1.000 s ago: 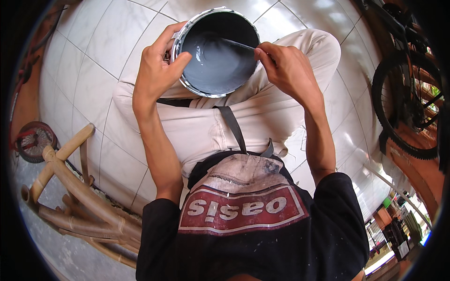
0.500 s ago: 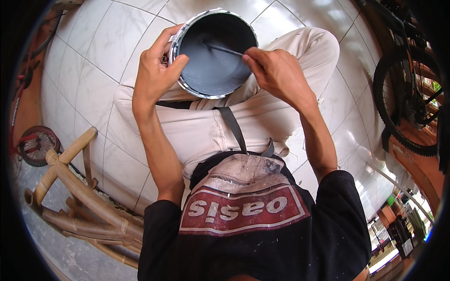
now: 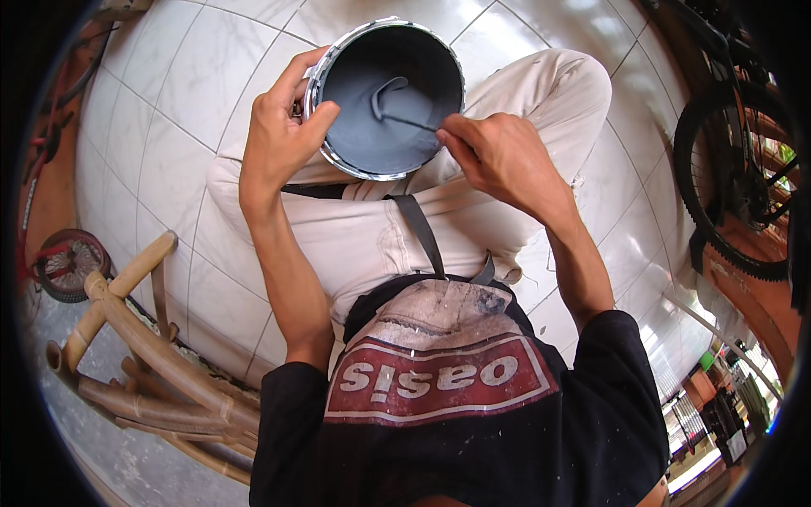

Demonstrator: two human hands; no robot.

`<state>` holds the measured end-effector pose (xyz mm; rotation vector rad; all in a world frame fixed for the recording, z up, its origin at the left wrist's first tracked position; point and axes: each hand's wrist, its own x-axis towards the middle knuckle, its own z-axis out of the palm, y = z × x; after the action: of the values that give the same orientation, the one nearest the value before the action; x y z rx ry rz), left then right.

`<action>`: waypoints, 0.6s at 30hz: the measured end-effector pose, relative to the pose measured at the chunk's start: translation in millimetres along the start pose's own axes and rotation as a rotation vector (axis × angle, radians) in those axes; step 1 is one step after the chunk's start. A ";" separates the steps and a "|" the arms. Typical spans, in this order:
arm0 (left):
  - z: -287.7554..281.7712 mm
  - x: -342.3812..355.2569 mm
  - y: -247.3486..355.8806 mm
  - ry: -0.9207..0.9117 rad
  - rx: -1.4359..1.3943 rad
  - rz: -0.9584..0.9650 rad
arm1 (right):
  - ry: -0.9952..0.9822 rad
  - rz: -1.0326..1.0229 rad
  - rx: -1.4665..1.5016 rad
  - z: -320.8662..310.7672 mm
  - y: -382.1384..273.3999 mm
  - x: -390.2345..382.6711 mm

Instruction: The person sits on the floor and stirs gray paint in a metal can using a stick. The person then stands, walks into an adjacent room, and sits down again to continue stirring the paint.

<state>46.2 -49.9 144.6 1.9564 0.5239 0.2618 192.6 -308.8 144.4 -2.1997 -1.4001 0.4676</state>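
Observation:
A round bucket point(image 3: 462, 80) stands tilted toward me between my crossed legs, its inside dark. Grey paint point(image 3: 359, 139) covers its bottom. My left hand point(image 3: 291, 122) is closed on the bucket's left rim, thumb over the near edge and fingers round the outside. In a pinch, my right hand point(image 3: 498, 152) holds a thin dark stirring stick point(image 3: 410, 122) at the right rim. The stick reaches into the paint, where a curved, paint-coated end shows near the middle. My right fingertips partly hide the stick's upper end.
White tiles point(image 3: 169, 110) make up the floor around me. A bamboo frame point(image 3: 169, 363) stands at the lower left, with a small red-rimmed wheel point(image 3: 72, 264) behind it. At the right is a bicycle wheel point(image 3: 684, 177) by an orange wall.
My right hand has moved slightly down toward me, and the stick has swung round in the paint, its curved end now showing. The left hand and bucket stay put.

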 end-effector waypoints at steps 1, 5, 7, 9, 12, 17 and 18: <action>0.0 1.0 0.9 0.001 -0.013 0.003 | -0.006 0.050 0.020 -2.3 0.2 0.6; 0.9 -1.4 3.4 0.001 -0.018 -0.011 | 0.028 0.120 -0.007 -5.2 5.3 1.9; -1.6 0.2 1.7 -0.005 0.006 -0.005 | -0.030 0.022 -0.005 -5.1 -2.2 -3.5; -2.2 -0.5 -5.3 -0.008 0.019 0.010 | -0.025 0.054 0.002 -5.4 -1.9 -4.0; 0.0 1.5 -4.2 0.005 -0.042 0.051 | 0.063 0.182 -0.077 -8.0 4.1 1.5; -1.3 0.9 -2.8 0.007 0.010 0.044 | -0.060 0.093 0.002 -11.4 0.3 -6.7; -1.8 0.6 -3.7 0.014 0.008 0.058 | -0.040 0.153 -0.050 -13.7 1.2 -5.6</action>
<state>45.1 -46.8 142.0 1.9812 0.4784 0.3103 198.4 -317.3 155.1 -2.3606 -1.2824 0.5387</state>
